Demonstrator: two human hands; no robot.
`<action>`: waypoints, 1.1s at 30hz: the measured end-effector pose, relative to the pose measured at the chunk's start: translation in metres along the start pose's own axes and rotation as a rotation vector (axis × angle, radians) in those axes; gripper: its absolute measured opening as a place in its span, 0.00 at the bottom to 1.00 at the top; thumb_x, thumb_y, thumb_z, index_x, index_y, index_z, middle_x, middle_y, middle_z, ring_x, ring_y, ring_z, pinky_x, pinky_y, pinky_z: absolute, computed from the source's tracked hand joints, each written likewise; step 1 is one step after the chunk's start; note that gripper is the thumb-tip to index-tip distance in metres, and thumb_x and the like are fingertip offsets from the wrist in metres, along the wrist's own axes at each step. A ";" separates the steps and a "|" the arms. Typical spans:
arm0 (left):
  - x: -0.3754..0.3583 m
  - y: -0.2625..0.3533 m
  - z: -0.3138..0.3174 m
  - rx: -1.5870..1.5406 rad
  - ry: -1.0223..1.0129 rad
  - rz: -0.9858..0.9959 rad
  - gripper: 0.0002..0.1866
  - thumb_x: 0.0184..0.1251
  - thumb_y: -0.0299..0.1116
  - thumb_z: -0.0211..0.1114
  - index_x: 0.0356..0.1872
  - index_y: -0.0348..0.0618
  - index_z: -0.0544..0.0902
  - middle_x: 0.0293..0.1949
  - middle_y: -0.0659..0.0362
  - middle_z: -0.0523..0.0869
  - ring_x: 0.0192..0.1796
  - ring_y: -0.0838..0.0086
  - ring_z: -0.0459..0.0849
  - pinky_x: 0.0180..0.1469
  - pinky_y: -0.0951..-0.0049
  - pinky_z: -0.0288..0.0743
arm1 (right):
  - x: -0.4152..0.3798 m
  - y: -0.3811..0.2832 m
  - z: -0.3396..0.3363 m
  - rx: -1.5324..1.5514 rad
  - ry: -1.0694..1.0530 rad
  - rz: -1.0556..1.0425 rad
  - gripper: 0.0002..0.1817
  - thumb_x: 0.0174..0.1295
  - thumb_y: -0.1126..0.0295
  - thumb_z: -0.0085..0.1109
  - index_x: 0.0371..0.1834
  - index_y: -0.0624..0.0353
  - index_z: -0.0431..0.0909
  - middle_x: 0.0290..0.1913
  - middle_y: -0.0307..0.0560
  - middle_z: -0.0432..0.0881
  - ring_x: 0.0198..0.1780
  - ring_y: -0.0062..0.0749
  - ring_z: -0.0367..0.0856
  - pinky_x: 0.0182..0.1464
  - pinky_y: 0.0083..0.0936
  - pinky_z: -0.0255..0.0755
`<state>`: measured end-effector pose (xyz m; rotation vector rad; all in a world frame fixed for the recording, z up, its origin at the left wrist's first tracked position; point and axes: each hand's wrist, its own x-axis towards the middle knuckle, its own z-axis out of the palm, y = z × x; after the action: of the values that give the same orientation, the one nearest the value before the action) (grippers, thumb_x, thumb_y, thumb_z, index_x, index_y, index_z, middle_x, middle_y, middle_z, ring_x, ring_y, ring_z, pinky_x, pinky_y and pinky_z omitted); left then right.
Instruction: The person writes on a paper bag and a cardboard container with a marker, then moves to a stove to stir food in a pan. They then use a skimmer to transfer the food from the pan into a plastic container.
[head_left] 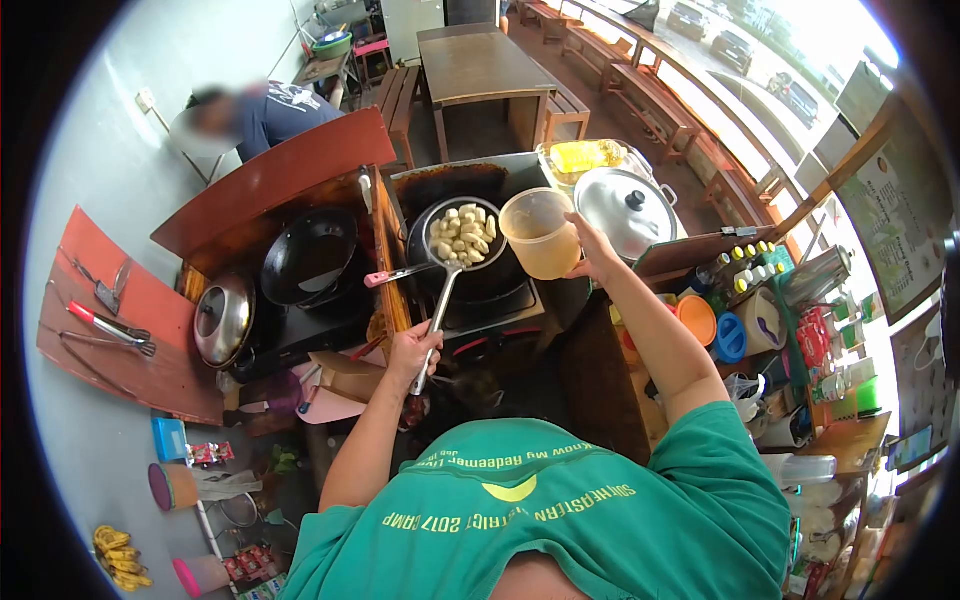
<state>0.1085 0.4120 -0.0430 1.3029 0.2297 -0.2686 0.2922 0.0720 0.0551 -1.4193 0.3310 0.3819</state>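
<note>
Step in hand: we hold a strainer ladle (466,236) full of pale food pieces (462,233) over the dark wok (470,275), and we bring a plastic jug (540,235) of yellowish liquid beside it.
How to do it well: we judge that the ladle should stay level and over the middle of the wok, so that drips fall inside and no piece rolls off. The jug should tilt slowly, with its lip low and close to the wok, because hot oil can splash when liquid comes fast.
Left hand (412,350): closed around the lower end of the ladle's long metal handle, fingers wrapped, near the front edge of the stove (500,305).
Right hand (592,255): closed on the side of the jug, arm stretched forward; the jug stands nearly upright, just beside the ladle's right rim.
Where the things are: the ladle's bowl is above the wok on the right burner; the jug is at the wok's right side, in front of a pot with a metal lid (626,212).
Around: a second black wok (308,257) sits empty on the left burner, a loose lid (223,320) leans left of it, and another person (262,115) sits behind the counter.
Risk: we think that the long handle gives little control with one hand, so a firm grip matters.
</note>
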 end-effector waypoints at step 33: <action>-0.013 0.081 0.008 1.064 0.338 0.647 0.17 0.63 0.26 0.64 0.52 0.29 0.79 0.26 0.36 0.82 0.33 0.42 0.84 0.34 0.47 0.75 | 0.082 0.027 0.128 -0.178 0.167 0.169 0.53 0.46 0.38 0.73 0.68 0.70 0.71 0.70 0.60 0.70 0.67 0.64 0.72 0.56 0.77 0.70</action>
<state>0.1229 0.4245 0.0372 2.3897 -0.0924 0.4635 0.3527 0.2071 0.0113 -1.6066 0.5669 0.4403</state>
